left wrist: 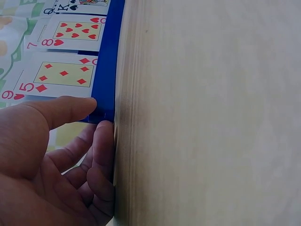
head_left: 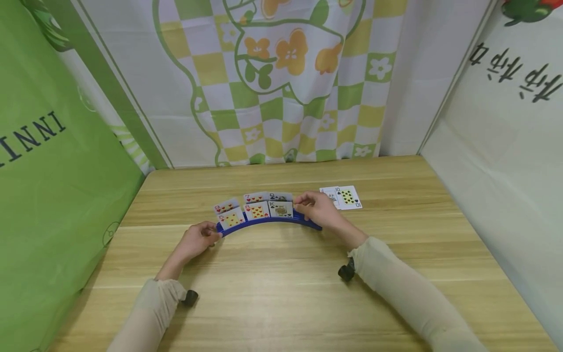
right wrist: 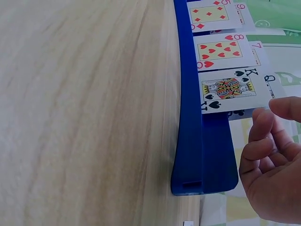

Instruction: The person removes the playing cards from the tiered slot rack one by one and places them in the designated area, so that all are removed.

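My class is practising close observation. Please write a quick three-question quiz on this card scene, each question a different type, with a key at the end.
1. How many cards stand in the front row of the blue holder?
2. True or false: the left hand pinches the holder's end nearest the 5.
3. Multiple choice: which suit is the king? A) hearts B) diamonds C) spades

Key:
1. Three
2. True
3. C
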The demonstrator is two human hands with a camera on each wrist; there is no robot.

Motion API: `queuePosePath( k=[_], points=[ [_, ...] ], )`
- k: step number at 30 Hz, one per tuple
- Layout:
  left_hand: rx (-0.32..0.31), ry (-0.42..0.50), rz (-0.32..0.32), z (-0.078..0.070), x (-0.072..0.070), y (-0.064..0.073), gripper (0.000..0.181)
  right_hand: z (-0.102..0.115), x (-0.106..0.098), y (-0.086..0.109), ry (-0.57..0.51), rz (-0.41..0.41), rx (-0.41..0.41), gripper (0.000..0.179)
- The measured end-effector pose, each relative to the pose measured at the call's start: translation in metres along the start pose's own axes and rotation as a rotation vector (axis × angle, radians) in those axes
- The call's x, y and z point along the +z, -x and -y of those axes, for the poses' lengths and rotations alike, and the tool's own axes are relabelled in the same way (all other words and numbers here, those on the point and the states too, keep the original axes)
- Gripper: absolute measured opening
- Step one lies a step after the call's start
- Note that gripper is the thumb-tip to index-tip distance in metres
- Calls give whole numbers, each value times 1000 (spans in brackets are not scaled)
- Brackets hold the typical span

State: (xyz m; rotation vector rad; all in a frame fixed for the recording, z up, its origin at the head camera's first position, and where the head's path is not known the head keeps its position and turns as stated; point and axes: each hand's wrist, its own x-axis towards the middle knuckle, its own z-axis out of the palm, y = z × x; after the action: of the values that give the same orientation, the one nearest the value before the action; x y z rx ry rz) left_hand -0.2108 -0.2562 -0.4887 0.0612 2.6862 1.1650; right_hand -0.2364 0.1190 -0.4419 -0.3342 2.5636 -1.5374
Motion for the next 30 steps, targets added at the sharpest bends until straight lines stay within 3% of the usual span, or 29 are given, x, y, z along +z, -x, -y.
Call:
queuePosePath(
  k=[30],
  points=[
    [5, -17, 8, 0, 0, 1, 38, -5, 8, -5, 17, 6, -48, 9]
  ],
)
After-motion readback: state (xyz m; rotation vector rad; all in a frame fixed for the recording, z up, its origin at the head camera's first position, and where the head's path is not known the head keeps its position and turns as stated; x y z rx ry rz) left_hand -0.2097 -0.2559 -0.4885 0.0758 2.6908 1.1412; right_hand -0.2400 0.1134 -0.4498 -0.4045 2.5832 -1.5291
